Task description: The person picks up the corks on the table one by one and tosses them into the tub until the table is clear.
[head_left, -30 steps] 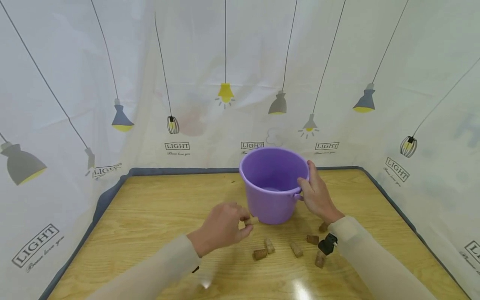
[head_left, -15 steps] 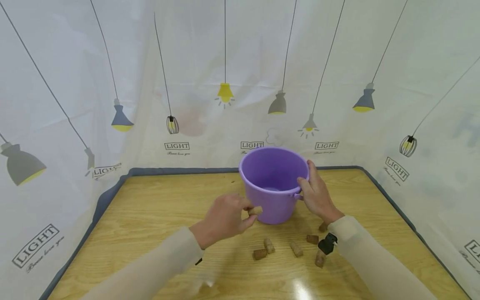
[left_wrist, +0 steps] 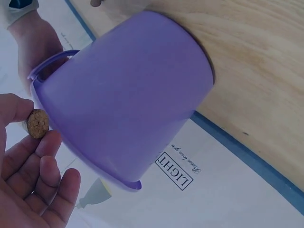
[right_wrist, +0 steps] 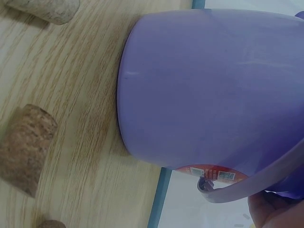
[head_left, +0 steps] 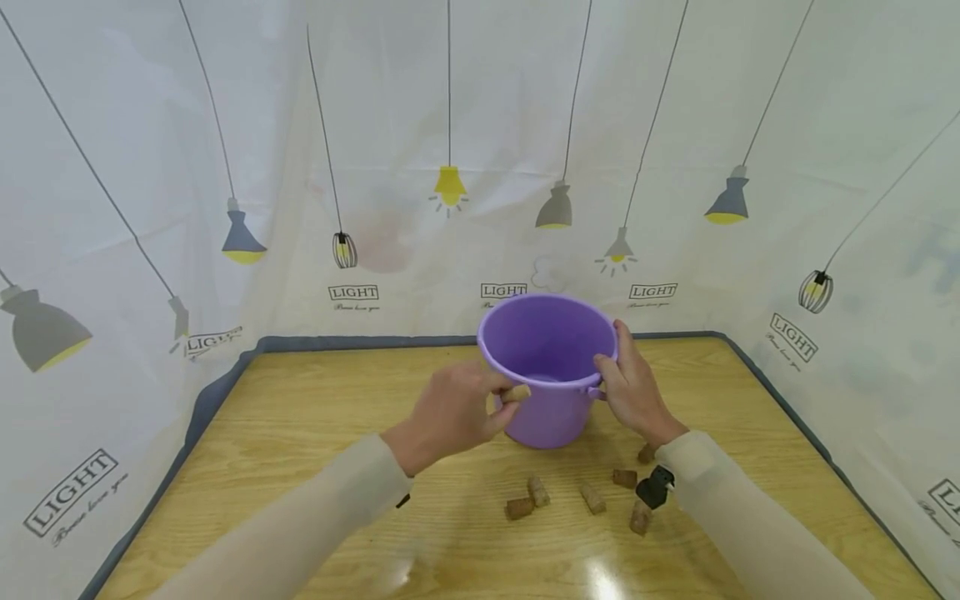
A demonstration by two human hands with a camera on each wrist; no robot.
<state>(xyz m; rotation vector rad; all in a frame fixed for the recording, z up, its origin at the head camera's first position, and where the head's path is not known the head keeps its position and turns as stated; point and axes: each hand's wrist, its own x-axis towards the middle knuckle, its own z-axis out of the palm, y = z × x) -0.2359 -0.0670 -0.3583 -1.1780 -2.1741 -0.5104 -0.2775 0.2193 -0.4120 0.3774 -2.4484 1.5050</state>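
A purple bucket (head_left: 551,421) stands on the wooden table, its mouth facing up. My right hand (head_left: 637,392) grips its rim at the right side, thumb over the edge, close to where the handle (right_wrist: 256,184) joins. With thumb and index finger my left hand (head_left: 453,417) pinches a cork (left_wrist: 38,124); the other fingers are loosely bent in the left wrist view. That cork is in front of the bucket's wall, just below the rim at the near left. Part of the bucket's floor is visible; its near inner side is hidden.
Several corks lie on the table (head_left: 337,417) in front of the bucket, among them a darker cork (head_left: 519,508) and a pale cork (head_left: 593,499). Another cork (head_left: 646,453) is partly behind my right wrist. A printed cloth (head_left: 420,283) surrounds the table's back and sides.
My left hand has risen with the cork, from low beside the bucket up to near its rim. The right hand and the bucket have stayed in place.
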